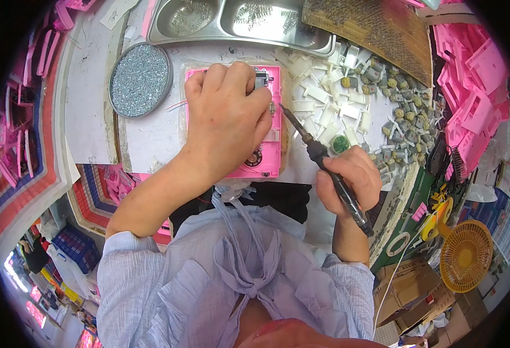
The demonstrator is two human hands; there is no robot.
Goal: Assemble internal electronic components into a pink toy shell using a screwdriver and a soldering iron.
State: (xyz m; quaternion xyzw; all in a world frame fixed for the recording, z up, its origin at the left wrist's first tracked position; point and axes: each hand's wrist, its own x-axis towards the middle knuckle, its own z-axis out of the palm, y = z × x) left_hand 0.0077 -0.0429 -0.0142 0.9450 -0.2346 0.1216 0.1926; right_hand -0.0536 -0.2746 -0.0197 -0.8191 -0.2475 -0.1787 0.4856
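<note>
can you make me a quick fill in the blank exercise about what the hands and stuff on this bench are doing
1. The right hand holds a ____ iron.
2. The left hand rests on a flat ____ plastic panel.
3. The round tin left of the panel is full of small metal ____.
4. The fan at lower right is ____.

Missing words: soldering; pink; screws; yellow

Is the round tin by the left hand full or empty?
Full. The round tin is filled nearly to its rim with small silvery metal parts, with no bare bottom showing. It sits flat on the table, beside the left hand.
</note>
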